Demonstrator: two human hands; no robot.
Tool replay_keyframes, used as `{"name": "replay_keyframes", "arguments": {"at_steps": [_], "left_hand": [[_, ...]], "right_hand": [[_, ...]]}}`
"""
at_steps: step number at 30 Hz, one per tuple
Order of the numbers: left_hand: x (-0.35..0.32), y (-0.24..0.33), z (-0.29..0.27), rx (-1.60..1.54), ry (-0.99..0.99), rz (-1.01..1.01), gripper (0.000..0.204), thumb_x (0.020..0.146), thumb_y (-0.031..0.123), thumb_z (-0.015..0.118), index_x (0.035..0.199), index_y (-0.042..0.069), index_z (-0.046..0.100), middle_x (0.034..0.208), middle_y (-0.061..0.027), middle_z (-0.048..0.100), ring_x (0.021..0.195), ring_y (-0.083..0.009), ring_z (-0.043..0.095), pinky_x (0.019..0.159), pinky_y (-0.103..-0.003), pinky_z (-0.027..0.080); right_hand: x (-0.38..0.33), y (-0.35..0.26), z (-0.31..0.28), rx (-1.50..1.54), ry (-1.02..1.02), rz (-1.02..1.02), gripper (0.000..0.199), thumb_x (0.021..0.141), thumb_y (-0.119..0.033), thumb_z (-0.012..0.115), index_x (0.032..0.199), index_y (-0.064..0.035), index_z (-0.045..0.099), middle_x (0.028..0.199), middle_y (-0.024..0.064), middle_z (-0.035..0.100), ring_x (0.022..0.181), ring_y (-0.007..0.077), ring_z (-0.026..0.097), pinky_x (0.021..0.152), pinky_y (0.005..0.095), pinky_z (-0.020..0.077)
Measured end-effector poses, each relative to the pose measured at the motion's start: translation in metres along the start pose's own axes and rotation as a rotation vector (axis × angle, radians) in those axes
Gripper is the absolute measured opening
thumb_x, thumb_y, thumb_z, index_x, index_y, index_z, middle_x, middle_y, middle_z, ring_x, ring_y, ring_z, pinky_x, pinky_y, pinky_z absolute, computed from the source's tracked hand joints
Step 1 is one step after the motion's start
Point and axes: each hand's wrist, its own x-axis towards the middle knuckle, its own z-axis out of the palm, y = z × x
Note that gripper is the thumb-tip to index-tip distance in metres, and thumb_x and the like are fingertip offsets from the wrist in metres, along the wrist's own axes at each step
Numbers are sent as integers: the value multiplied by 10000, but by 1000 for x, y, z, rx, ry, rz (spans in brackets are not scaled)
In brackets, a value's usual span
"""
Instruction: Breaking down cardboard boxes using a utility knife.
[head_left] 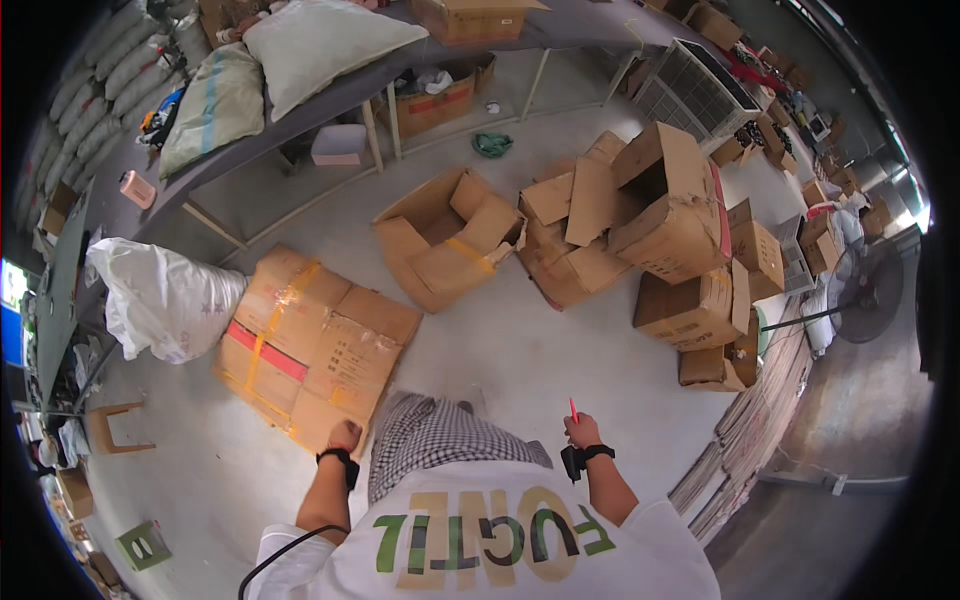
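Observation:
A large flattened cardboard box (330, 345) with yellow tape and a red stripe lies at my left front. My left hand (344, 435) is closed at its near corner and appears to grip the edge; the fingertips are hidden. Out to the right, my right hand (581, 431) is closed around a slim red pen-like tool (573, 409), whose narrow end points up and away from me. Whether it is a pen or a small cutter cannot be made out. That hand is apart from any box.
Open cardboard boxes stand ahead: one alone (430, 245), and several piled at the right, with a tilted box (665, 205) on top. A white sack (170, 300) touches the flattened box. A long table (330, 105) runs behind. Flat cardboard (745, 430) and a fan (868, 290) are at right.

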Motion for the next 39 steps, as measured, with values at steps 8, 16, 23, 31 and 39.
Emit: {"name": "replay_keyframes", "arguments": {"at_steps": [8, 16, 23, 31, 39], "left_hand": [[152, 209, -3, 40, -105, 279, 265, 836, 257, 562, 966, 30, 604, 902, -179, 643, 864, -310, 623, 763, -364, 485], [354, 327, 68, 355, -433, 194, 295, 811, 254, 548, 973, 14, 602, 983, -210, 617, 927, -342, 593, 835, -412, 457], [464, 422, 122, 101, -236, 242, 552, 699, 310, 681, 1149, 36, 517, 1186, -193, 513, 1114, -339, 473, 939, -398, 388], [525, 470, 233, 85, -5, 382, 789, 629, 314, 748, 1252, -13, 390, 1308, -247, 357, 1248, -393, 302, 1049, -417, 264], [612, 625, 272, -654, 338, 202, 912, 648, 456, 703, 1259, -95, 309, 1294, -301, 326, 1232, -413, 304, 1034, -417, 283]], "right_hand": [[61, 30, -16, -4, -124, 255, 276, 789, -264, 524, 793, 5, 584, 630, 118, 626, 497, 203, 609, 487, 326, 492], [138, -35, -20, 155, -122, 452, 275, 851, -282, 568, 739, -32, 547, 547, 50, 538, 418, 122, 465, 401, 302, 397], [280, -147, 1, 520, -272, 761, 314, 880, -266, 541, 727, 8, 541, 622, 34, 537, 564, 134, 501, 525, 283, 391], [336, -139, 21, 357, -457, 675, 264, 880, -220, 555, 685, -45, 521, 551, -14, 484, 475, 62, 410, 441, 228, 324], [370, -91, -52, 482, -480, 834, 258, 921, -211, 491, 700, -81, 458, 536, -25, 436, 426, 52, 348, 404, 217, 259]]}}
